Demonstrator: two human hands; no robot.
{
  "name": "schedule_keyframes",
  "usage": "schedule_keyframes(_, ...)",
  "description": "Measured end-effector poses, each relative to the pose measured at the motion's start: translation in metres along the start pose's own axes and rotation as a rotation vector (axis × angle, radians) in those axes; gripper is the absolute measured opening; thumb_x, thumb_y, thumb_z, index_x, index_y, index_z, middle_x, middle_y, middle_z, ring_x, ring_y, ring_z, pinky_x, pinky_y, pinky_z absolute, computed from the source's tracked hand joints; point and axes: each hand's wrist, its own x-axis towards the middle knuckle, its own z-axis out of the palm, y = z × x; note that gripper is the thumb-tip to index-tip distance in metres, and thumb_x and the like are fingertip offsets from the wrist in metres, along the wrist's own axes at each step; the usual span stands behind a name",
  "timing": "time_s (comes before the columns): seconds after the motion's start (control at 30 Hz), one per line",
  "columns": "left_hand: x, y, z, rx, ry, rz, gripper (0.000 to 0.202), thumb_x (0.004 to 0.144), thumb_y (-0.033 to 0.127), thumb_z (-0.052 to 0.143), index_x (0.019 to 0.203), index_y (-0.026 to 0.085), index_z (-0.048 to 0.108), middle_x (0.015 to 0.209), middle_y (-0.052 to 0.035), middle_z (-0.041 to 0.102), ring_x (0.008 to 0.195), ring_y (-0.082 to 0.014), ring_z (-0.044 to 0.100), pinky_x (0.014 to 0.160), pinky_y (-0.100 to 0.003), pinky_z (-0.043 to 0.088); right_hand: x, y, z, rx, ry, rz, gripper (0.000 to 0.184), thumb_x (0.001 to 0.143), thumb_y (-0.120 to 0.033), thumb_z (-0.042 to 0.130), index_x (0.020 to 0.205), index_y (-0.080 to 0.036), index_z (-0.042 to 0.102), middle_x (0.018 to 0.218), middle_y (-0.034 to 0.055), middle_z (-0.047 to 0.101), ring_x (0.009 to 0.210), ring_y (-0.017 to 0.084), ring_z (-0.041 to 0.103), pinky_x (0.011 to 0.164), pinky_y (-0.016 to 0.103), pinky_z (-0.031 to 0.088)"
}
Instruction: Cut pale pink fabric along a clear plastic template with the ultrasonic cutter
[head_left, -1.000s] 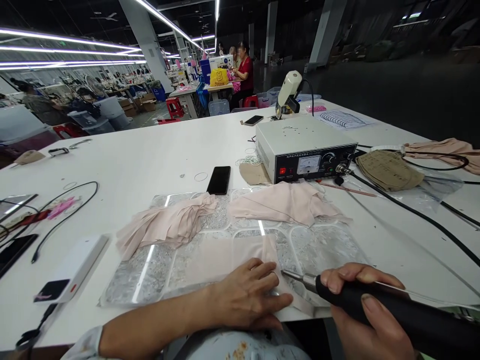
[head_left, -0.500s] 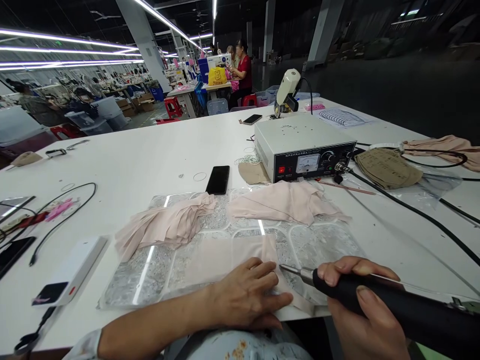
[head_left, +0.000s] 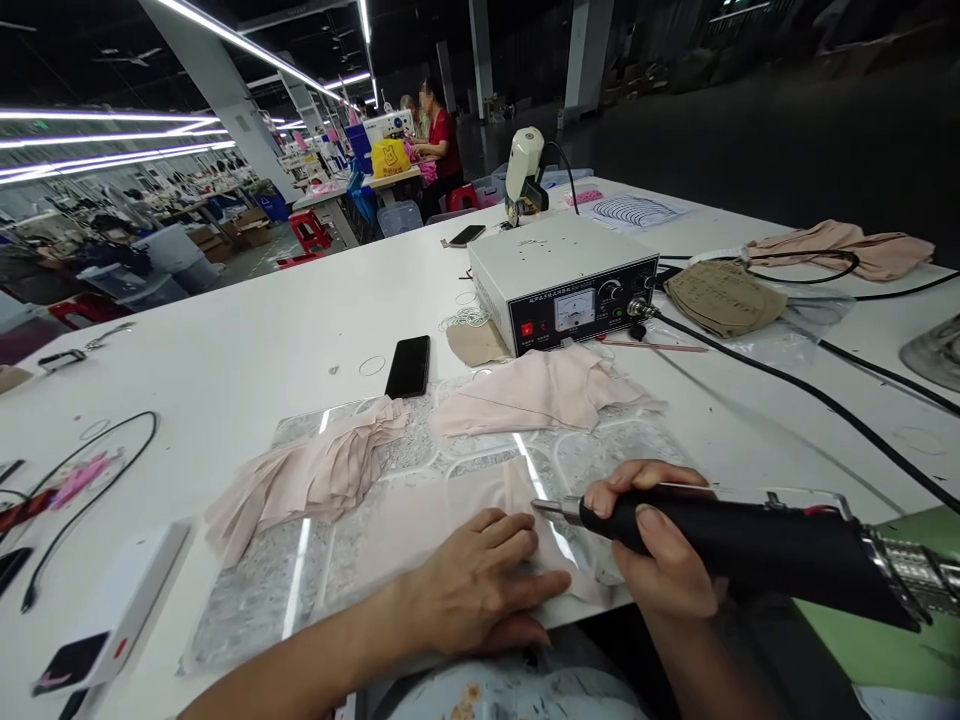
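My left hand (head_left: 480,585) lies flat, fingers spread, on a pale pink fabric piece (head_left: 431,515) spread over a glossy marbled mat (head_left: 607,450) at the table's near edge. My right hand (head_left: 652,545) is wrapped round a black hand-held tool (head_left: 735,545) whose metal tip (head_left: 547,507) points left, just beside the left fingertips over the fabric. A thick black cable (head_left: 787,385) runs from the tool side to a white control box (head_left: 562,280) with a dial and knobs.
Two piles of pink fabric pieces (head_left: 300,475) (head_left: 536,390) lie on the mat's far side. A black phone (head_left: 409,366), a white device (head_left: 112,610), cables (head_left: 90,475), tan pieces (head_left: 724,295) and more pink cloth (head_left: 840,245) are on the white table (head_left: 247,340). People work at far tables.
The view has shifted right and down a little. My right hand with the tool has drawn slightly left and nearer the left fingertips; the left hand stays pressed on the fabric.
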Motion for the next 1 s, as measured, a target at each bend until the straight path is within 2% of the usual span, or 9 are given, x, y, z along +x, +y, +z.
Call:
schedule_keyframes(0.27,0.002,-0.001,-0.003,0.009,-0.019,0.009,0.048,0.097,0.057,0.046,0.131,0.022,0.052,0.103,-0.0077,0.054,0.104,-0.0248,0.054,0.093,-0.04,0.04,0.0,-0.006,-0.003,0.036,0.008,0.011,0.009,0.08,-0.025,0.061,0.087,-0.021,0.058,0.079,-0.0003,0.056,0.056,0.011,0.055,0.057,0.033,0.052)
schedule_keyframes(0.53,0.003,-0.001,-0.003,-0.001,-0.021,0.016,0.049,0.097,0.058,0.047,0.129,0.021,0.053,0.1,-0.007,0.054,0.106,-0.0252,0.053,0.091,-0.038,0.039,-0.005,-0.017,-0.01,0.029,-0.013,0.03,0.008,0.079,-0.023,0.063,0.086,-0.021,0.059,0.078,-0.0005,0.057,0.055,0.01,0.056,0.056,0.031,0.052)
schedule_keyframes(0.8,0.003,0.0,-0.002,-0.001,-0.021,0.013,0.049,0.096,0.058,0.048,0.129,0.022,0.052,0.1,-0.0073,0.055,0.106,-0.0265,0.054,0.091,-0.04,0.04,-0.006,-0.015,-0.009,0.035,-0.033,0.043,0.007,0.08,-0.022,0.062,0.087,-0.02,0.06,0.078,0.0002,0.057,0.055,0.011,0.056,0.056,0.033,0.052)
schedule_keyframes(1.0,0.001,0.0,0.001,-0.013,0.009,0.02,0.051,0.096,0.058,0.048,0.129,0.019,0.053,0.104,-0.01,0.056,0.111,-0.027,0.054,0.091,-0.038,0.045,-0.004,-0.015,-0.01,0.036,-0.049,0.047,0.007,0.081,-0.023,0.063,0.087,-0.021,0.06,0.079,0.0,0.058,0.056,0.011,0.057,0.057,0.032,0.054)
